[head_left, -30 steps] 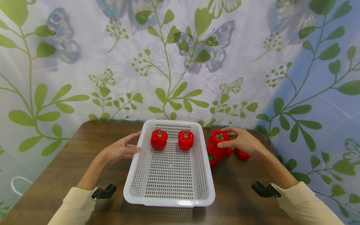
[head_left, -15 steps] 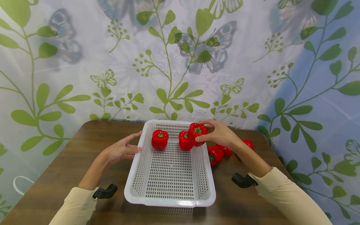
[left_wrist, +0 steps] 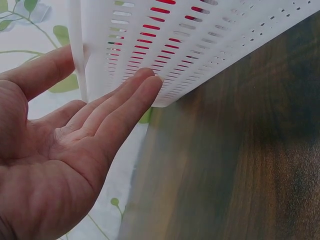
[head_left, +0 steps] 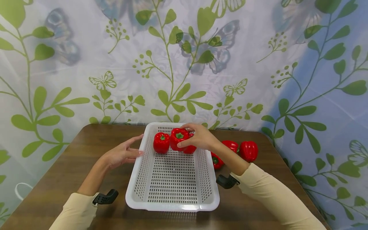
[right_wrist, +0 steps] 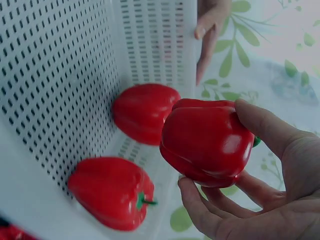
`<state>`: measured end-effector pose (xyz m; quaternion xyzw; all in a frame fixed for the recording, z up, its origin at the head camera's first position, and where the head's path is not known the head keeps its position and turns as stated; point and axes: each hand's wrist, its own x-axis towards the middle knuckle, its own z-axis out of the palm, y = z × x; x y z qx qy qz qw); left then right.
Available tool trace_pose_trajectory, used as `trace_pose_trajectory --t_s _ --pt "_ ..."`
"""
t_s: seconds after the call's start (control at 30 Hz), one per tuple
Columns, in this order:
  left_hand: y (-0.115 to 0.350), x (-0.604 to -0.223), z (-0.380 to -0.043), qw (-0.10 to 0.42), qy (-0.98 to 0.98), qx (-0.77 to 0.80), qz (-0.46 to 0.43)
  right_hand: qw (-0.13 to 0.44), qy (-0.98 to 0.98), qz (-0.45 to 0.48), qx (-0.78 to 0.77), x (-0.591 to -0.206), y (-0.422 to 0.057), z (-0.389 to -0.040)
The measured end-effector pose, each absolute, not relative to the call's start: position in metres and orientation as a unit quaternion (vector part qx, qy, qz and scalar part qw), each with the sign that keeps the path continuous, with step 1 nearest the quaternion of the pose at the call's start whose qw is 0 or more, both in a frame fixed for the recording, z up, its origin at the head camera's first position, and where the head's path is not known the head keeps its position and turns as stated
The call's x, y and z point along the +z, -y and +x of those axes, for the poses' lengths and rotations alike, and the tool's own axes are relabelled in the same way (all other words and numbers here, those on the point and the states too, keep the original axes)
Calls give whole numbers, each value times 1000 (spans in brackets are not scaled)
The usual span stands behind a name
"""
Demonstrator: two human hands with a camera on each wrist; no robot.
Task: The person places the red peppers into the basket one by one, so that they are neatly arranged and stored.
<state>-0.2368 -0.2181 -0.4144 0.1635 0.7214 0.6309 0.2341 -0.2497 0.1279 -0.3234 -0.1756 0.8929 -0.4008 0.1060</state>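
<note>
One pepper (head_left: 177, 139), pinched by the right hand (head_left: 201, 137), has moved from the basket's (head_left: 172, 207) right rim over its far end. Fingers extended, the left hand (head_left: 122, 154) seemingly touches its left rim; open floor (head_left: 172, 185) spans its near half.

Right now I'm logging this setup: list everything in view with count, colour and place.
Table: 1, brown, head view's lower half
Basket: 1, white, on table
Peppers in basket: 2, red, far end
Held pepper: 1, red, over basket's far end
Peppers on table: 3 showing, red, right of basket
Backdrop: 1, pale with green leaves, behind table
Loop: 1, white, left of table
Sleeves: 2, cream, bottom left and right
Wrist devices: 2, black, at sleeve ends
Left hand: 1, at basket's left side
Right hand: 1, gripping held pepper
</note>
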Motion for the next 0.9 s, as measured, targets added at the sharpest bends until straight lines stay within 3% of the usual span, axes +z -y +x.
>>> trace_pose_trajectory --t_s 0.37,0.9 --pt "219 -416 -238 230 -726 627 163 75 -905 -217 -357 -341 -94 -249" --pt "218 -415 -237 234 -732 620 160 90 -911 -232 -329 -364 -64 -244"
